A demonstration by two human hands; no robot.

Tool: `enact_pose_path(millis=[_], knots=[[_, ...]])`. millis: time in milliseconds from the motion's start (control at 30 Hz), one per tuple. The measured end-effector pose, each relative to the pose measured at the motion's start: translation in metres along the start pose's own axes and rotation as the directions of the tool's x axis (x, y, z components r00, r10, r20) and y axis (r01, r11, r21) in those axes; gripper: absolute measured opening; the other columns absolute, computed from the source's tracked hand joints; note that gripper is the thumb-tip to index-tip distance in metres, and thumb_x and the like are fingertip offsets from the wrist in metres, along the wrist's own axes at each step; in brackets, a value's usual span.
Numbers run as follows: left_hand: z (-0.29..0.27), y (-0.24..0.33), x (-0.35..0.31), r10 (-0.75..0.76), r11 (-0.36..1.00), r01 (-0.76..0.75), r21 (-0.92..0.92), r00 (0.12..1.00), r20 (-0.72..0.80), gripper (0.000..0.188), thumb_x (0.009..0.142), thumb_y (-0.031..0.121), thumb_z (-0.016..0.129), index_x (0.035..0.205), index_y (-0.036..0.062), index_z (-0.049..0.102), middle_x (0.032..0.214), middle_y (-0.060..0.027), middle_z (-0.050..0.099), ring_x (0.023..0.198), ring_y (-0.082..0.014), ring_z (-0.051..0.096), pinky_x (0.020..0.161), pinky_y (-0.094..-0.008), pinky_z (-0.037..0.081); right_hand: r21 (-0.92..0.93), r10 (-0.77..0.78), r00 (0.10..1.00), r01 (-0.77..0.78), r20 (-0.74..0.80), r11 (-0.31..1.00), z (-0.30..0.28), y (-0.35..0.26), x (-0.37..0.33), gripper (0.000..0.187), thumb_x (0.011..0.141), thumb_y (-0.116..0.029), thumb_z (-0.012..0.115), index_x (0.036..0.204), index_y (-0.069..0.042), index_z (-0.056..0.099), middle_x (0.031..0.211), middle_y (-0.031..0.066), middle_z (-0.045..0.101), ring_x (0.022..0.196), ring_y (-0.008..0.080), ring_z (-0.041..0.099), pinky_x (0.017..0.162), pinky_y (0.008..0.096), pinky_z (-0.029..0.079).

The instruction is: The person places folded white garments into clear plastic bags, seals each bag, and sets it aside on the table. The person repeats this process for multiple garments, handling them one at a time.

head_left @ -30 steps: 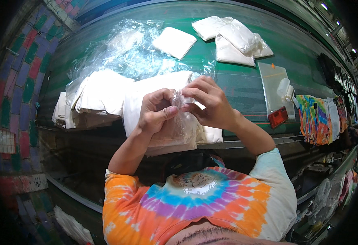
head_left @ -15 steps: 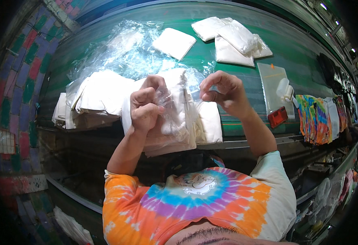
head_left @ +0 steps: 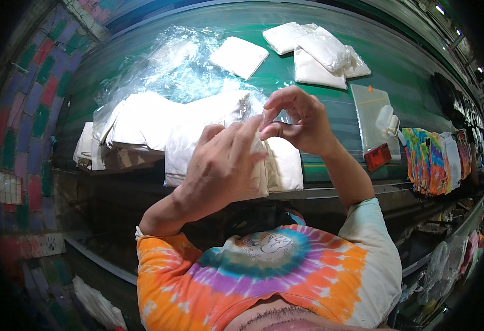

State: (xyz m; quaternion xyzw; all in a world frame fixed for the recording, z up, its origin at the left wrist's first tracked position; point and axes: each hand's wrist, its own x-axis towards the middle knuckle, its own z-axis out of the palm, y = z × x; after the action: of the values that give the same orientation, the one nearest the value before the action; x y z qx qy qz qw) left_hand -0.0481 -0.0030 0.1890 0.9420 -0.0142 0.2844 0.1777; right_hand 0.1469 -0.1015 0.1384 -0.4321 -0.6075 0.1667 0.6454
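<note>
My left hand is over a stack of folded white cloth, back of the hand up. Its fingers stretch toward my right fingertips, and what lies under the palm is hidden. With thumb and index finger curled toward each other, my right hand seems to pinch a bit of clear plastic film; the thin film is hard to make out. Off-white folded cloth lies just below the right hand. More folded white cloth is piled at the left.
Loose clear plastic bags spread over the green table. A folded white piece and several bagged pieces lie at the back. At right are a clear sheet, a red phone-like object and tie-dyed cloths.
My left hand has let go of the crumpled clear plastic, turned palm down and moved right, its fingers now by my right fingertips. The right hand has shifted slightly left and up.
</note>
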Motion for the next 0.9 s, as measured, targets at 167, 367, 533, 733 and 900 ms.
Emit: enact_pose_path(millis=[167, 367, 533, 733, 900], knots=[[-0.011, -0.008, -0.006, -0.097, 0.995, 0.1, -0.029, 0.992, 0.079, 0.024, 0.081, -0.001, 0.078, 0.102, 0.0019, 0.068, 0.081, -0.0093, 0.067, 0.077, -0.0316, 0.065, 0.079, -0.0416, 0.05, -0.031, -0.043, 0.997, 0.045, 0.059, 0.999, -0.003, 0.003, 0.002, 0.044, 0.079, -0.002, 0.086, 0.116, -0.005, 0.062, 0.089, 0.006, 0.075, 0.083, 0.0146, 0.075, 0.077, 0.0305, 0.058], [-0.013, -0.018, -0.003, 0.035, 0.995, -0.04, -0.089, 0.998, -0.047, 0.011, 0.085, -0.004, 0.071, 0.09, 0.0018, 0.063, 0.084, -0.0114, 0.068, 0.079, -0.0305, 0.068, 0.071, -0.0349, 0.052, -0.081, -0.047, 0.994, 0.056, 0.101, 0.995, -0.008, 0.003, 0.005, 0.043, 0.081, -0.002, 0.085, 0.117, -0.005, 0.063, 0.086, 0.0049, 0.074, 0.081, 0.0156, 0.073, 0.075, 0.0313, 0.057], [-0.008, -0.022, -0.012, -0.108, 0.948, 0.078, -0.308, 0.991, -0.081, 0.012, 0.088, -0.004, 0.071, 0.088, 0.0013, 0.06, 0.087, -0.0135, 0.071, 0.077, -0.0238, 0.071, 0.069, -0.0318, 0.054, -0.071, -0.062, 0.994, 0.069, 0.092, 0.995, -0.009, 0.003, 0.004, 0.036, 0.082, 0.005, 0.08, 0.113, -0.004, 0.064, 0.09, 0.0062, 0.073, 0.082, 0.0174, 0.072, 0.074, 0.0329, 0.057], [-0.01, -0.028, -0.019, -0.075, 0.956, 0.022, -0.294, 0.982, -0.172, 0.013, 0.09, 0.0, 0.073, 0.09, 0.0004, 0.06, 0.084, -0.0135, 0.071, 0.072, -0.0191, 0.069, 0.066, -0.0282, 0.052, -0.088, -0.14, 0.981, 0.152, 0.136, 0.984, -0.003, 0.005, 0.005, 0.025, 0.085, 0.01, 0.073, 0.105, -0.003, 0.067, 0.095, 0.0103, 0.071, 0.085, 0.0241, 0.071, 0.074, 0.0341, 0.056], [-0.018, -0.022, -0.024, -0.183, 0.921, 0.111, -0.374, 0.97, -0.162, 0.01, 0.089, -0.005, 0.072, 0.091, 0.001, 0.063, 0.085, -0.01, 0.068, 0.067, -0.0177, 0.064, 0.059, -0.0278, 0.05, -0.099, -0.182, 0.974, 0.196, 0.135, 0.976, 0.008, 0.001, 0.009, 0.023, 0.086, 0.007, 0.074, 0.106, -0.003, 0.069, 0.095, 0.0124, 0.071, 0.082, 0.0277, 0.07, 0.071, 0.0355, 0.055]])
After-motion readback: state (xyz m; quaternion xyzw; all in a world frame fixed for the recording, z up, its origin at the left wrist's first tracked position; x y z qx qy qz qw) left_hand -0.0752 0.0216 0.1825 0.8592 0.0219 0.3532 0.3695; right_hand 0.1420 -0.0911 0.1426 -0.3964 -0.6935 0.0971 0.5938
